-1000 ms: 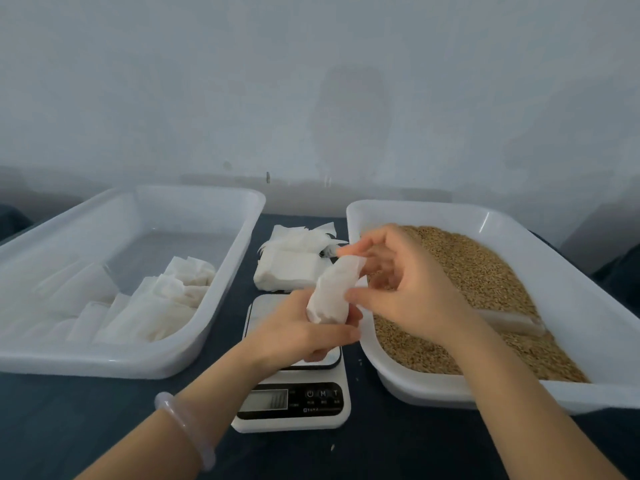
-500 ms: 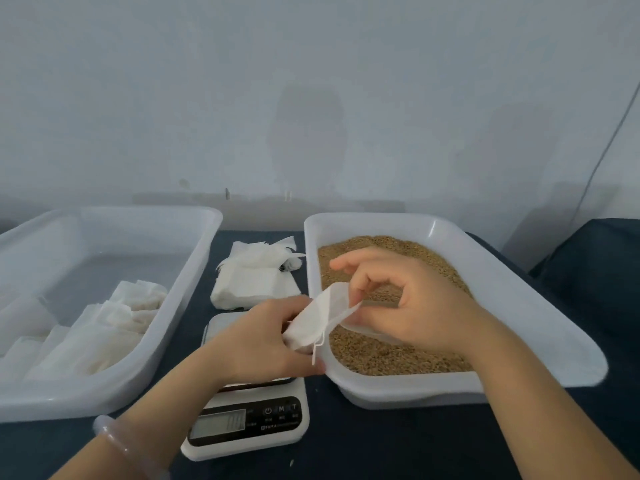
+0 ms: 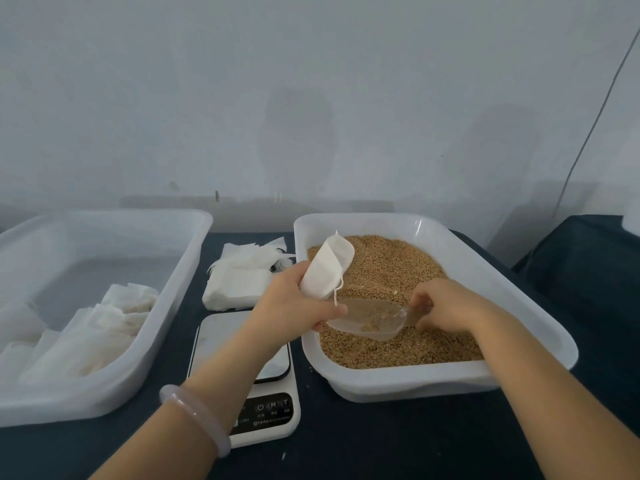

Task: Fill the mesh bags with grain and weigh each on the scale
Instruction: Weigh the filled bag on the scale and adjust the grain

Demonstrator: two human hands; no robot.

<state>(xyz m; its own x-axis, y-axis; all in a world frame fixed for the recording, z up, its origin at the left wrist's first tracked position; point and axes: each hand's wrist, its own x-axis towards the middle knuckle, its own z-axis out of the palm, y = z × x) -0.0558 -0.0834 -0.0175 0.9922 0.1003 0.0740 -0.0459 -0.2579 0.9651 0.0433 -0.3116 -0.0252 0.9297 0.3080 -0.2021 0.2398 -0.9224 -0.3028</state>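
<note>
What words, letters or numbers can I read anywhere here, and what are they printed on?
"M": button on the black panel of the scale.
"T": button right of it.
A power symbol, left of the M: a sign, no letters.
Small print under the buttons: too blurred to read.
Display: mostly hidden behind the left forearm; no digits show.
Nothing else carries readable text.

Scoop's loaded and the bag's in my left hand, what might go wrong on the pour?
The left hand alone grips the mesh bag, so its mouth may sag shut and grain from the scoop could spill past it.
The bag sits near the left rim of the grain tray; stray grain may land on the scale beside it.
The drawstring dangles over the scoop and could snag.
</note>
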